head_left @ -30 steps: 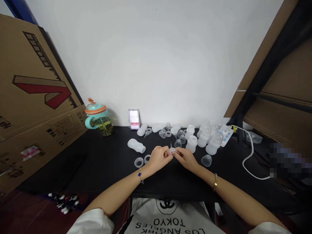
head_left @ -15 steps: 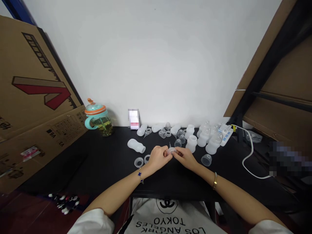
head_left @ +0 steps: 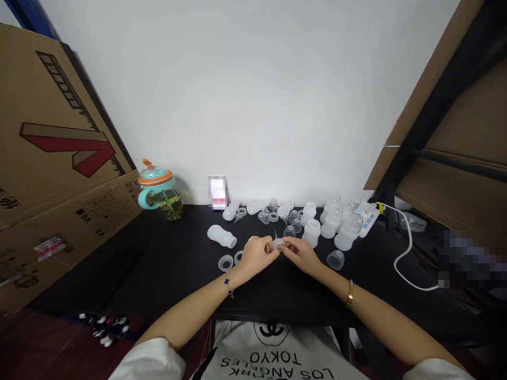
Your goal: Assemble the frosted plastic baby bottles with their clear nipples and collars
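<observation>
My left hand (head_left: pixel 256 254) and my right hand (head_left: pixel 301 254) meet over the middle of the black table (head_left: pixel 174 264). Both pinch one small clear plastic bottle part (head_left: pixel 279 244) between their fingertips; it looks like a ring or teat, too small to name surely. A white bottle (head_left: pixel 222 236) lies on its side just left of my left hand. Two clear rings (head_left: pixel 226 263) rest on the table beside my left wrist. A clear cap (head_left: pixel 336 259) sits to the right of my right hand.
Several white bottles (head_left: pixel 340 224) and loose clear parts (head_left: pixel 273 216) crowd the table's back. A teal and orange jug (head_left: pixel 160 191) stands at back left, by a large cardboard box (head_left: pixel 55 153). A white power strip (head_left: pixel 368 219) and cable (head_left: pixel 404 253) lie at right, under a dark shelf (head_left: pixel 447 137).
Both hands stay together on the small clear part with only slight finger movement. Nothing else on the table has moved.
</observation>
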Tool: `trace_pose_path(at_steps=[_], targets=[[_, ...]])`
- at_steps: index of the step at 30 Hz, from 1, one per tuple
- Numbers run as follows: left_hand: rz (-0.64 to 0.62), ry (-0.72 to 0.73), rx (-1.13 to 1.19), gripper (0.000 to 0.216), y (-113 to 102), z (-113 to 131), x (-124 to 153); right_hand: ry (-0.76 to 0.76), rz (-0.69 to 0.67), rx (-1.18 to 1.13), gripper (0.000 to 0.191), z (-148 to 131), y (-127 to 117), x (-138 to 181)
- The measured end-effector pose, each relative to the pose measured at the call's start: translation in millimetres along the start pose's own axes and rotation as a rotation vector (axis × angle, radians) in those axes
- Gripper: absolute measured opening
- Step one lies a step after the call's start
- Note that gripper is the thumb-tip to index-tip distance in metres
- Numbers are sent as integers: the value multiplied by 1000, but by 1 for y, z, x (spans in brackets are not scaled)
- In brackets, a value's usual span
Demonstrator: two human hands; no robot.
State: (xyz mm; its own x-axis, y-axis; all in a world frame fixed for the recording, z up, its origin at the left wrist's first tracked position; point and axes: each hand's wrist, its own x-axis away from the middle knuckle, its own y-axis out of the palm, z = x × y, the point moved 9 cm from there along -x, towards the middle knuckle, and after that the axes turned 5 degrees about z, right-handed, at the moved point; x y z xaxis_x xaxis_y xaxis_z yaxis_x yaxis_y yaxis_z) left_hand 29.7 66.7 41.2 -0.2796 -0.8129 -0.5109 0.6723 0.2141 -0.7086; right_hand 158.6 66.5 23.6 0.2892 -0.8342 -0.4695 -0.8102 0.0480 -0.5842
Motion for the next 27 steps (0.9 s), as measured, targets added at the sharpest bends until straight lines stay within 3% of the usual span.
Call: trace_pose_path(at_steps=[27], targets=[[-5, 13, 28, 33, -3, 6, 0, -50, -4, 127, 30, -5, 1, 1]])
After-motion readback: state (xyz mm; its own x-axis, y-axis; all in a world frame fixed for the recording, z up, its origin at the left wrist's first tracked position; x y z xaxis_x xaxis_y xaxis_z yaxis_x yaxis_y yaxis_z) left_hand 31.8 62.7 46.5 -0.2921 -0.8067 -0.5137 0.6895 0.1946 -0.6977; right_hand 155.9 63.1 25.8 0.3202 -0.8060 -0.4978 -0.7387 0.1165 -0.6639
